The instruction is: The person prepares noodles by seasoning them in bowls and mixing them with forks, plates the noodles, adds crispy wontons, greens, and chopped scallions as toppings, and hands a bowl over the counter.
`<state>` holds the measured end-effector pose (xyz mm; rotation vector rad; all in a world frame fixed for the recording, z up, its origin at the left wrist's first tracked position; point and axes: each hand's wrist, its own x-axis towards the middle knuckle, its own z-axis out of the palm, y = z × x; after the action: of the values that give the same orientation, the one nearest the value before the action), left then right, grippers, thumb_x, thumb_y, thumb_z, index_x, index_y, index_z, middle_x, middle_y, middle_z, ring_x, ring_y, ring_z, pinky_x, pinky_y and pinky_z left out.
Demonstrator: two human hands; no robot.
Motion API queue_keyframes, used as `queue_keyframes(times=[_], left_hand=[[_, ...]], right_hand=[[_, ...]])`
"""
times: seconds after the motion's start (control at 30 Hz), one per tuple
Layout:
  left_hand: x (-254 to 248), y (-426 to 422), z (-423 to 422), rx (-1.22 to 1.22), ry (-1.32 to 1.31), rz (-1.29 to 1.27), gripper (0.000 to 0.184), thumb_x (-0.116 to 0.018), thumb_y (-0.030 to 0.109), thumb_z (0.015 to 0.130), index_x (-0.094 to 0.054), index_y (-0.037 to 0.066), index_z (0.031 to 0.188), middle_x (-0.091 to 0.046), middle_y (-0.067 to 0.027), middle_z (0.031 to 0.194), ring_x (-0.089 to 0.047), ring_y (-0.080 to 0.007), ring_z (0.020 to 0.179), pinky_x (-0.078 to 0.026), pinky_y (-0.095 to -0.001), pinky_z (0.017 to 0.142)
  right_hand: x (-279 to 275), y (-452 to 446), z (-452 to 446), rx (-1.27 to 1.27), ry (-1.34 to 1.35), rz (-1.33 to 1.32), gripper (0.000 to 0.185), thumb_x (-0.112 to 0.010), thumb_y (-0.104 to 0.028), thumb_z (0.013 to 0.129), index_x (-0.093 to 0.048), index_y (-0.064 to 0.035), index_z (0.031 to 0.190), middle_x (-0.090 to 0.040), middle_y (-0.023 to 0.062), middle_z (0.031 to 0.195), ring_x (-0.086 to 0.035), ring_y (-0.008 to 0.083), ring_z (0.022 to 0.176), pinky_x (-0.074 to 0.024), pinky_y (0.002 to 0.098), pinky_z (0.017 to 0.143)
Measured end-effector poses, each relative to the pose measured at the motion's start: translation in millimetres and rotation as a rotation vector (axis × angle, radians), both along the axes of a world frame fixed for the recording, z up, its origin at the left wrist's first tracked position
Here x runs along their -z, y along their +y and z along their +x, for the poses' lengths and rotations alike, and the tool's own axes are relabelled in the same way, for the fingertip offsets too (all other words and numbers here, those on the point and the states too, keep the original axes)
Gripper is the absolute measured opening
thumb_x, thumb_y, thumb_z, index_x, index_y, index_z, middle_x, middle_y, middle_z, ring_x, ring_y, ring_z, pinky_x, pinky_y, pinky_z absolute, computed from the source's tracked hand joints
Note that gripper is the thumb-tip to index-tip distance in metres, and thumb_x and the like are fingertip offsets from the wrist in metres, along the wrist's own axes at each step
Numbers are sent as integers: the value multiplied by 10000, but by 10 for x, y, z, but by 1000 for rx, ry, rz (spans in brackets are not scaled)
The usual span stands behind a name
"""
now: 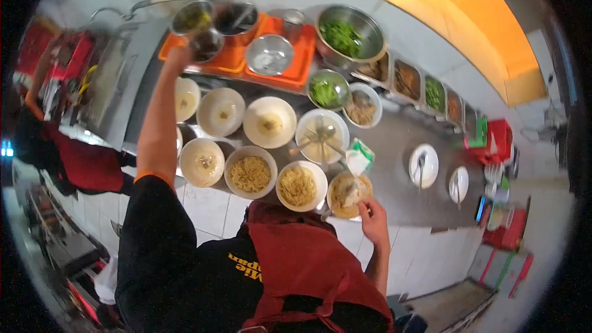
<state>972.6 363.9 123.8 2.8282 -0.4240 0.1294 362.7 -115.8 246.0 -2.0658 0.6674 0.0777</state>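
At the far left of the orange trays, my left hand reaches beside a small bowl with dark contents. Motion blur hides its fingers. My right hand is at the near right rim of a bowl with pale powder over food, fingers curled together; what they pinch, if anything, is unclear. Left of that bowl are two bowls of noodles and a bowl with a little seasoning. Behind them stand more white bowls and a bowl of pale liquid with several utensils. A white and green packet lies nearby.
Orange trays hold a metal bowl. A large steel bowl of greens and topping containers line the back. Two white dishes with spoons sit right. Another person stands at left.
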Motion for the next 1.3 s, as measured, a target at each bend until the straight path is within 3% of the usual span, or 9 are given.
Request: queue_keyframes(times=[0.2,0.27,0.33,0.47,0.6,0.83,0.93,1.03,1.3], left_hand=[[-419,-213,-200,-265,345,-228,382,-526,299,886,-684,-49,915,-680,-244,830,-686,-354,796,-521,-448,698],[-403,-96,-134,-193,348,-341,405,-572,359,910,-675,-30,868,-588,-72,600,-538,-177,477,-410,-354,443],[-388,-53,37,-163,311,-210,456,-582,411,911,-672,-33,861,-613,-106,617,-570,-215,487,-434,-378,464],[-438,-150,-42,-227,295,1,556,-591,474,868,-679,-75,865,-675,-272,856,-675,-383,876,-505,-446,758],[-573,-556,-839,-259,-297,-169,603,-635,494,864,-556,-26,1160,-684,-230,937,-674,-371,857,-513,-457,706],[-905,-1660,-4212,458,1308,-404,434,-550,425,960,-598,49,1171,-680,-71,978,-631,-139,750,-512,-302,685],[-580,-1887,-4962,387,1548,65,605,-552,525,934,-580,-21,1194,-689,-102,999,-673,-163,767,-536,-320,667],[-148,-2038,-5503,-289,1372,-845,546,-604,473,916,-633,-44,1087,-684,-150,857,-669,-206,687,-534,-305,596],[241,-2456,-5601,-598,1074,-1125,365,-596,262,927,-605,-55,1107,-693,-157,899,-706,-224,706,-543,-308,541]], right_hand=[[81,-454,-5,22,36,-52,148,-611,-150,916,-635,-4,927,-647,68,772,-549,113,650,-451,268,581],[184,-623,40,23,-13,-64,136,-608,-139,911,-636,-6,919,-649,68,770,-562,118,658,-457,272,581],[210,-735,142,-32,-45,-104,136,-615,-148,902,-638,-15,917,-659,87,780,-596,156,676,-480,297,612],[200,-618,414,-64,-80,-176,138,-616,-152,883,-637,-22,925,-662,120,789,-630,249,691,-507,351,655],[177,-260,854,-307,-290,-504,137,-640,-181,835,-660,-83,929,-641,117,963,-603,328,941,-502,398,784],[750,-157,1622,-582,-35,-826,192,-669,-236,793,-703,-102,927,-636,109,1021,-572,276,1033,-449,457,842],[851,-137,1816,-662,146,-809,217,-639,-204,787,-711,-83,951,-665,131,1045,-605,294,1034,-465,469,848],[739,-129,1921,-681,336,-721,263,-608,-202,794,-698,-47,986,-678,165,1081,-641,320,1035,-500,471,852],[492,-124,2016,-660,418,-695,289,-619,-209,787,-713,-53,1011,-697,165,1079,-675,328,1003,-540,435,827]])
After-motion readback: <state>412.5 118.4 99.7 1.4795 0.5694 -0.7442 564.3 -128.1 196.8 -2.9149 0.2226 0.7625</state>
